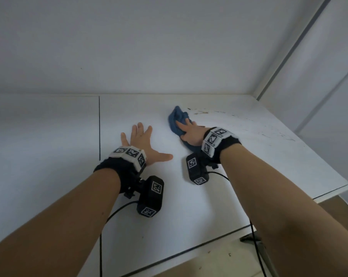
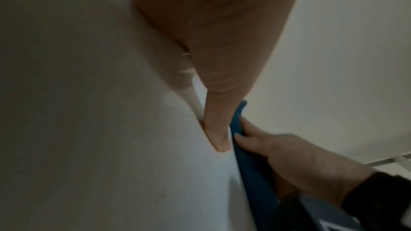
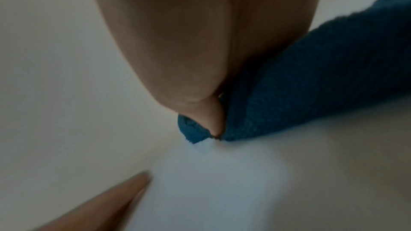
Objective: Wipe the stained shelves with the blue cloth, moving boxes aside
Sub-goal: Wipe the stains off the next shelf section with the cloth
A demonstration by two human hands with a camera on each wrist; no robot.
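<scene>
The blue cloth [image 1: 176,118] lies bunched on the white shelf [image 1: 209,196], toward the back. My right hand [image 1: 189,132] lies on top of it, fingers bent over the folds, and the thumb [image 3: 213,117] digs into the blue cloth [image 3: 311,76]. Brown stains [image 1: 201,112] streak the shelf just right of the cloth, and more specks [image 1: 279,134] trail toward the right edge. My left hand [image 1: 149,142] rests flat on the bare shelf left of the cloth, fingers spread, holding nothing. In the left wrist view, the right hand [image 2: 289,155] presses the cloth [image 2: 251,173] beside my left thumb [image 2: 217,129].
No boxes are in view. A dark seam [image 1: 99,126] runs front to back left of my left hand. The shelf's front edge [image 1: 219,236] cuts diagonally below my arms. A white side panel [image 1: 319,76] rises at the right. Black cables [image 1: 255,246] hang from my wrists.
</scene>
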